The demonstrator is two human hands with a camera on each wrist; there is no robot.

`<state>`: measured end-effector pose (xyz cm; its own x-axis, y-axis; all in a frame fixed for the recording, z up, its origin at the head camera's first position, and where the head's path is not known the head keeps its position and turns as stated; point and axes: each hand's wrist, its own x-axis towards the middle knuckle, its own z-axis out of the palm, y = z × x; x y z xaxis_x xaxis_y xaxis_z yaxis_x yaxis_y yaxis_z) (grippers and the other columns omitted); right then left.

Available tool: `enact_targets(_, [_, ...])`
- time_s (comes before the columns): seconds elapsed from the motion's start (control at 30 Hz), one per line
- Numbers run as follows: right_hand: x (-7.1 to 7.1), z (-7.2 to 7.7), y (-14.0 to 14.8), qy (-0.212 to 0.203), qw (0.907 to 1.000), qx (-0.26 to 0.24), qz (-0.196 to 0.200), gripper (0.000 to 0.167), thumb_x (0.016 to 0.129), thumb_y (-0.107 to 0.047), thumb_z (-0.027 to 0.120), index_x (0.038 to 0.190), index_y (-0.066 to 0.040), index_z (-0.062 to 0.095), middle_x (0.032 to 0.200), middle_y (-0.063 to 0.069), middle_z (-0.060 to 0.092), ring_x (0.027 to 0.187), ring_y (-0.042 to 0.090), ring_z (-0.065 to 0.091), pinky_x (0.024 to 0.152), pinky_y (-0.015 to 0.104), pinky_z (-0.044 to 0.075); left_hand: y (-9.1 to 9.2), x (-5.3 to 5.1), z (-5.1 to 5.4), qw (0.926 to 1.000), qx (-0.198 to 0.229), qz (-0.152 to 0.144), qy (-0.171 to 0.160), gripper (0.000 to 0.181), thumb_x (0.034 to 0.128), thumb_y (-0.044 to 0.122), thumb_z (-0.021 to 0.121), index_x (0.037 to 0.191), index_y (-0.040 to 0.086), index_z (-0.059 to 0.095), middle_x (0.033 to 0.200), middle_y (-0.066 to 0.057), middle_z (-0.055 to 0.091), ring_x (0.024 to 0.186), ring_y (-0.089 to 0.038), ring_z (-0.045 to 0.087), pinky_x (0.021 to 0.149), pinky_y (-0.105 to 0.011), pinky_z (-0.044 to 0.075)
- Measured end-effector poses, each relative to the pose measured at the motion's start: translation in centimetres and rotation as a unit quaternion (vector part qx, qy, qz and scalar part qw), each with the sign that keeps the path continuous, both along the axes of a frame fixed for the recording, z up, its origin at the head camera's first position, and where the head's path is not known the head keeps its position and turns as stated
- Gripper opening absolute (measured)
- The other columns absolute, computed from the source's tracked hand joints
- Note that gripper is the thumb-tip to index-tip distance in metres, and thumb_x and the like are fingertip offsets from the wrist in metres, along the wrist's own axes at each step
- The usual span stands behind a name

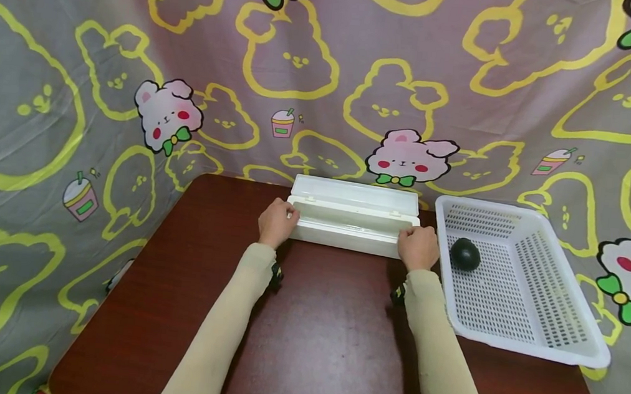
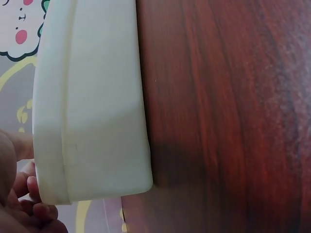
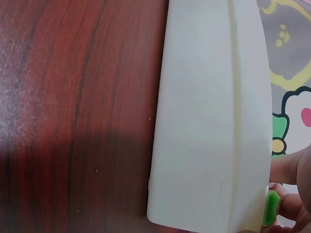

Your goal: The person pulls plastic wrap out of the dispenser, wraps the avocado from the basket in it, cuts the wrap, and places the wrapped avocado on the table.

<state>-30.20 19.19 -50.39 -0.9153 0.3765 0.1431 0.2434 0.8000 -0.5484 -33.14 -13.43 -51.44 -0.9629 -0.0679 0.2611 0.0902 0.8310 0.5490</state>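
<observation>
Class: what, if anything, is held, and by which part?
The box, by its ends: the left grip at the left, the right grip at the right.

Table (image 1: 174, 272) free at ctr left & lower left of frame, plus a lane btwn the forearms (image 1: 219, 332), lower ctr, up to the box (image 1: 345, 239). Box top open from above btwn L hand (image 1: 277, 224) & R hand (image 1: 419, 248); raised lid (image 1: 355, 193) blocks far side, w/ curtain (image 1: 307, 33) behind. Tight gap R hand to basket (image 1: 528, 346), mid right. Inside basket, dark ball (image 1: 465, 254) obstructs left; room to its right.
</observation>
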Motion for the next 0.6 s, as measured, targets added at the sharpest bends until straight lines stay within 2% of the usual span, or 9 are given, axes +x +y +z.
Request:
enact_targets(0.13, [0.1, -0.28, -0.04, 0.021, 0.9998, -0.003, -0.002, 0.031, 0.095, -0.017, 0.054, 0.079, -0.002, 0.075, 0.096, 0.022, 0.069, 0.077, 0.039, 0.065, 0.057, 0.05, 0.05, 0.2, 0.04, 0.13, 0.9999, -0.005, 0.002, 0.009, 0.025, 0.099, 0.028, 0.064, 0.099, 0.008, 0.079, 0.096, -0.01, 0.065, 0.08, -0.028, 0.064, 0.073, -0.047, 0.054])
enact_targets(0.37, [0.23, -0.48, -0.05, 0.037, 0.9993, 0.003, 0.006, 0.031, 0.099, -0.022, 0.057, 0.093, 0.0, 0.077, 0.105, 0.024, 0.068, 0.087, 0.041, 0.068, 0.066, 0.055, 0.055, 0.36, -0.28, -0.04, 1.0, 0.006, 0.001, 0.006, 0.026, 0.1012, 0.027, 0.06, 0.099, 0.007, 0.077, 0.097, -0.01, 0.064, 0.079, -0.028, 0.062, 0.074, -0.047, 0.053])
enact_targets(0.6, [0.24, -0.51, -0.14, 0.055, 0.9984, 0.003, 0.01, 0.028, 0.099, -0.021, 0.059, 0.092, 0.0, 0.077, 0.101, 0.021, 0.072, 0.084, 0.039, 0.069, 0.066, 0.054, 0.055, 0.38, -0.66, -0.34, 0.9995, 0.018, -0.005, 0.026, 0.024, 0.1001, 0.024, 0.06, 0.093, 0.006, 0.075, 0.093, -0.011, 0.062, 0.076, -0.029, 0.06, 0.073, -0.046, 0.052])
